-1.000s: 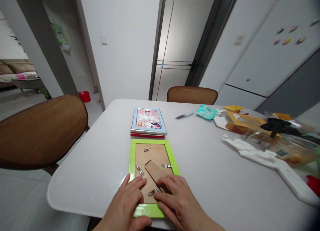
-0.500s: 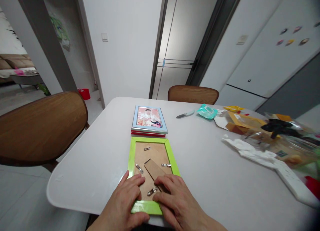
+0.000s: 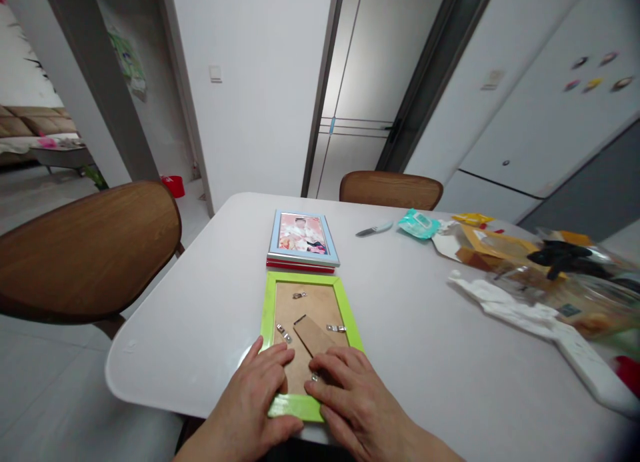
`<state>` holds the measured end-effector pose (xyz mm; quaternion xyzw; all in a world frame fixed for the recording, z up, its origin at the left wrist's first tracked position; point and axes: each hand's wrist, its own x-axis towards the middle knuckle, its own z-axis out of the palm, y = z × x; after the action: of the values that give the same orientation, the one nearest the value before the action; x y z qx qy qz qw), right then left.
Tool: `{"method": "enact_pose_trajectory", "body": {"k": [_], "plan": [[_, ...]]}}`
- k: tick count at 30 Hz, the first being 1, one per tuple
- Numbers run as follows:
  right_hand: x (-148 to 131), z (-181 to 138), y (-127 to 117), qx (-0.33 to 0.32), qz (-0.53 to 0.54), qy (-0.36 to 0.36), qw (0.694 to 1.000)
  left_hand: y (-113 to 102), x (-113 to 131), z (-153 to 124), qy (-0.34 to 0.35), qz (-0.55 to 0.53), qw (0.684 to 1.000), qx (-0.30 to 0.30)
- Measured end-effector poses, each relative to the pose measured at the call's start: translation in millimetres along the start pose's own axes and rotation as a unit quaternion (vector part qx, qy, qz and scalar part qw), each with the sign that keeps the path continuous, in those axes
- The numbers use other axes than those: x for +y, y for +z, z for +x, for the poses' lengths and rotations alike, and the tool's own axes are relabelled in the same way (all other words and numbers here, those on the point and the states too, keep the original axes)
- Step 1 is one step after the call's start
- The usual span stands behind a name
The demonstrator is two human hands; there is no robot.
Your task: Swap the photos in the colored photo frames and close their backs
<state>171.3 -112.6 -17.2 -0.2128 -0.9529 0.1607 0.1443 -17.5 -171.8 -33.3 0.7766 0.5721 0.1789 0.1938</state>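
Observation:
A lime-green picture frame (image 3: 354, 323) lies with its brown backing board (image 3: 310, 302) facing up near the table's front edge. My left hand (image 3: 257, 389) grips its lower left corner, thumb at the bottom rail and fingers over the left side. With bent fingers my right hand (image 3: 355, 395) presses on the small metal clip (image 3: 315, 377) at the bottom of the backing, which is partly hidden. More clips show at the top (image 3: 299, 295), the left (image 3: 284, 333) and the right (image 3: 337, 328). The stand leg (image 3: 313, 335) runs slantwise under my right fingers.
Beyond the green frame lies a stack of frames, a light-blue photo frame (image 3: 303, 239) on top. A knife (image 3: 374, 229) and a teal wipes pack (image 3: 419, 225) lie farther right. Packaging (image 3: 500, 249), tissue (image 3: 505, 302) and a white power strip (image 3: 595, 369) crowd the right side.
My right fingers have pushed the bottom clip round, so it no longer lies slanted in the open and is mostly covered. My left hand stays on the frame. The view has shifted slightly.

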Motion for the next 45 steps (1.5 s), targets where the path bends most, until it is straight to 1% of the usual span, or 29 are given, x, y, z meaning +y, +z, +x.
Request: {"method": "enact_pose_trajectory", "body": {"k": [2, 4, 6, 8, 11, 14, 19, 27, 31, 36, 39, 42, 45], "plan": [[2.3, -0.9, 1.2, 0.010, 0.005, -0.003, 1.000, 1.5, -1.1, -1.2, 0.005, 0.000, 1.000, 0.002], [9.8, -0.7, 4.0, 0.049, 0.007, 0.015, 0.999, 2.9, -2.0, -2.1, 0.007, -0.001, 1.000, 0.006], [22.6, 0.7, 7.1, 0.111, -0.007, 0.069, 0.991, 4.0, -2.8, -2.4, 0.007, -0.003, 1.000, 0.014], [37.4, 3.5, 9.1, 0.151, -0.029, 0.136, 0.979, 4.4, -3.4, -2.4, 0.012, -0.006, 1.000, 0.022], [54.5, 10.7, 9.8, 0.144, -0.049, 0.196, 0.969, 4.0, -4.0, -2.1, 0.015, -0.007, 1.000, 0.023], [61.1, 19.9, 9.4, 0.136, -0.059, 0.215, 0.965, 3.1, -3.9, -1.8, 0.013, 0.000, 1.000, 0.016], [61.9, 29.0, 9.2, 0.119, -0.055, 0.207, 0.970, 4.2, -2.0, -0.9, 0.011, 0.006, 1.000, 0.019], [67.1, 26.8, 6.7, 0.110, -0.015, 0.206, 0.972, 7.2, -2.4, -3.1, 0.016, 0.015, 0.999, 0.038], [67.4, 25.2, 7.4, 0.119, -0.004, 0.200, 0.973, 6.1, -1.0, -2.4, 0.017, -0.002, 0.998, 0.055], [66.1, 19.7, 10.4, 0.134, 0.015, 0.188, 0.973, 5.4, 1.0, -2.9, 0.014, -0.003, 0.999, 0.042], [66.2, 16.8, 8.6, 0.140, 0.016, 0.188, 0.972, 5.1, 0.5, -3.7, 0.012, -0.005, 0.999, 0.044], [62.1, 20.4, 4.2, 0.132, 0.013, 0.183, 0.974, 5.1, -0.4, -4.6, 0.010, -0.017, 0.999, 0.044], [48.1, 36.2, 4.3, 0.133, -0.003, 0.157, 0.979, 6.2, -0.9, -5.9, 0.005, -0.030, 0.998, 0.053]]}}
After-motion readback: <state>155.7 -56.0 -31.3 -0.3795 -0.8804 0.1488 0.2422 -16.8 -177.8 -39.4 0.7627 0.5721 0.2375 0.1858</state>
